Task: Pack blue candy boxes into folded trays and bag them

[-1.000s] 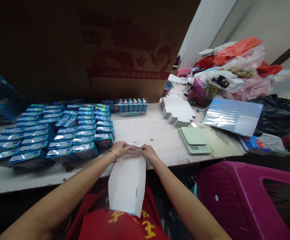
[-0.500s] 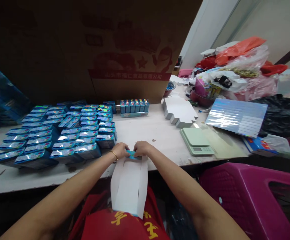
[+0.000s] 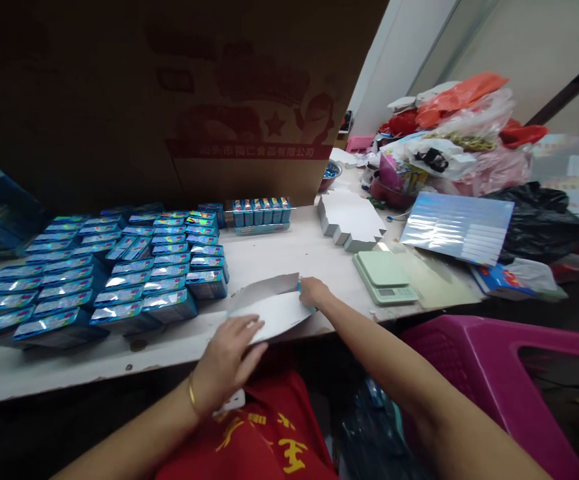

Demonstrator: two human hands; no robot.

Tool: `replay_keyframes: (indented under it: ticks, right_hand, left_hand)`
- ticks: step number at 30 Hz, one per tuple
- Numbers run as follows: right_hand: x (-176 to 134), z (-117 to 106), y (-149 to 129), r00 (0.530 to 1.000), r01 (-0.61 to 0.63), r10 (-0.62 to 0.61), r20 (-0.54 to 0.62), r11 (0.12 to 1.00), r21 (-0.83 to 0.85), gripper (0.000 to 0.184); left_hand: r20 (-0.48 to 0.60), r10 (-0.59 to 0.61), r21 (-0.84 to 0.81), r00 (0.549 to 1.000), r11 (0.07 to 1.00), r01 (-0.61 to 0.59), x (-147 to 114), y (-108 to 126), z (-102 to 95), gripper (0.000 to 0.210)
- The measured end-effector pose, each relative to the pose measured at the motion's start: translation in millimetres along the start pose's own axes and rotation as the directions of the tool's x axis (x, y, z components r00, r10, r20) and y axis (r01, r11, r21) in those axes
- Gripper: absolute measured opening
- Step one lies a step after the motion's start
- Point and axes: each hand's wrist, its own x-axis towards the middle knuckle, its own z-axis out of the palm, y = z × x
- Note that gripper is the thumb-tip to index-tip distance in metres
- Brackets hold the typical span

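Note:
A part-folded paper carton (image 3: 272, 317), white on its inner side with raised flaps, lies turned sideways at the front edge of the table. My right hand (image 3: 314, 292) is closed on the carton's right end, where a bit of blue print shows. By the carton's near left corner is my left hand (image 3: 230, 357), its fingers apart and the thumb spread; whether the fingertips touch the card cannot be made out. Rows of filled blue boxes (image 3: 169, 273) stand to the left of the carton.
A clear display tray (image 3: 262, 228) of small blue packs stands behind. To the right are stacked flat white cartons (image 3: 354, 217), a green scale (image 3: 386, 277), a shiny printed sheet (image 3: 456, 227) and heaped plastic bags (image 3: 469, 120). A purple stool (image 3: 474, 353) stands at right; a large cardboard box (image 3: 249, 87) rises behind.
The carton has turned from lengthwise to sideways and moved up onto the table edge. My left hand has let go of its far end and come nearer; my right hand keeps its grip.

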Motion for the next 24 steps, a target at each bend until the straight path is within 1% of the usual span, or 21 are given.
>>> replay_keyframes:
  ticks: [1, 3, 5, 7, 8, 9, 10, 11, 12, 13, 14, 15, 17, 19, 21, 24]
  right_hand:
    - [0, 2, 12, 0.998, -0.054, 0.054, 0.009, 0.998, 0.014, 0.029]
    - [-3, 6, 28, 0.991, -0.131, 0.130, 0.022, 0.991, 0.042, 0.026]
    - [-11, 5, 34, 0.987, -0.163, 0.162, 0.020, 0.984, 0.072, 0.022]
    - [-25, 1, 33, 0.985, -0.170, 0.170, 0.004, 0.980, 0.100, 0.022]
    - [-35, -1, 30, 0.985, -0.162, 0.168, -0.039, 0.980, 0.113, 0.026]
    - [-46, -2, 26, 0.982, -0.126, 0.140, -0.123, 0.985, 0.120, 0.031]
    - [-58, -1, 21, 0.970, -0.048, 0.072, -0.231, 0.993, 0.110, 0.036]
    - [-70, 3, 16, 0.940, 0.062, -0.033, -0.339, 0.995, 0.075, 0.040]
    - [-81, 8, 10, 0.892, 0.181, -0.157, -0.424, 0.983, 0.017, 0.042]
    - [-89, 16, 4, 0.846, 0.279, -0.270, -0.459, 0.959, -0.049, 0.044]
    - [-94, 25, -1, 0.816, 0.343, -0.351, -0.459, 0.934, -0.105, 0.042]
    - [-96, 34, -6, 0.817, 0.361, -0.384, -0.431, 0.922, -0.138, 0.039]
    - [-91, 51, -9, 0.849, 0.313, -0.355, -0.392, 0.935, -0.168, 0.025]
    - [-82, 61, -7, 0.869, 0.285, -0.332, -0.368, 0.942, -0.177, 0.014]
    - [-75, 64, -2, 0.874, 0.307, -0.348, -0.340, 0.936, -0.170, 0.012]
    - [-71, 55, 1, 0.888, 0.350, -0.374, -0.268, 0.927, -0.134, 0.016]
  left_hand:
    - [0.033, 0.051, 0.027, 0.998, 0.998, -0.052, -8, 5, 5.7, 0.041]
    - [0.074, 0.099, 0.115, 0.992, 0.988, -0.108, -12, 5, 22.9, 0.048]
    - [0.068, 0.097, 0.203, 0.993, 0.973, -0.109, -4, -8, 43.3, 0.050]
    - [0.068, 0.102, 0.250, 0.992, 0.961, -0.116, 9, -26, 61.4, 0.047]
    - [0.076, 0.115, 0.262, 0.991, 0.956, -0.131, 16, -35, 68.6, 0.044]
    - [0.080, 0.126, 0.272, 0.989, 0.952, -0.143, 21, -43, 74.3, 0.041]
    - [0.077, 0.130, 0.282, 0.989, 0.948, -0.146, 25, -50, 78.5, 0.038]
    - [0.071, 0.126, 0.292, 0.989, 0.946, -0.141, 27, -54, 81.3, 0.035]
    - [0.065, 0.116, 0.300, 0.991, 0.945, -0.131, 28, -56, 82.9, 0.033]
    - [0.065, 0.108, 0.303, 0.992, 0.945, -0.123, 29, -57, 83.6, 0.032]
    - [0.075, 0.106, 0.302, 0.992, 0.945, -0.124, 29, -57, 83.4, 0.031]
    - [0.097, 0.109, 0.300, 0.989, 0.944, -0.134, 29, -57, 82.5, 0.028]
    - [0.156, 0.108, 0.307, 0.982, 0.940, -0.152, 29, -55, 79.7, 0.022]
    - [0.210, 0.082, 0.321, 0.974, 0.936, -0.148, 32, -54, 76.5, 0.023]
    - [0.244, 0.053, 0.325, 0.968, 0.936, -0.133, 35, -53, 73.7, 0.026]
    - [0.269, 0.017, 0.324, 0.963, 0.940, -0.108, 39, -51, 71.3, 0.025]
